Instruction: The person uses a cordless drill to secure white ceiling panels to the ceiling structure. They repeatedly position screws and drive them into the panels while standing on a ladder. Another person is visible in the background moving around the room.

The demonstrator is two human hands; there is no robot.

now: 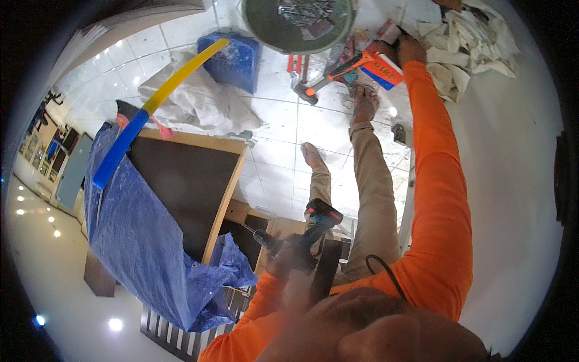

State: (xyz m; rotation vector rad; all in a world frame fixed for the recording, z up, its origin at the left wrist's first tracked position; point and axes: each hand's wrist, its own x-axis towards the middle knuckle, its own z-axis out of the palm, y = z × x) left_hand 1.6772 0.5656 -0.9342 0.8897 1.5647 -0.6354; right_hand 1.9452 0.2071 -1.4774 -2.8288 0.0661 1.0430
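My left hand (282,260) is wrapped around a dark cordless drill (316,235) in front of my body. The drill's bit points left, and its battery end is toward my legs. My right arm is stretched far forward along the wall. At its end, my right hand (411,49) is among tools and small boxes on the floor, beside an orange and blue box (383,70). Its fingers are dark and partly hidden, so what they touch is unclear. A tool with an orange and black handle (350,64) lies left of that box. Near it rests a hammer (306,92).
A green bucket (297,49) holding loose metal pieces stands ahead. A blue dustpan (232,69) with a yellow and blue handle leans near a white sack (205,102). To my left, blue plastic sheeting (132,223) partly covers wooden furniture (184,172). Crumpled cloth (467,48) lies far right.
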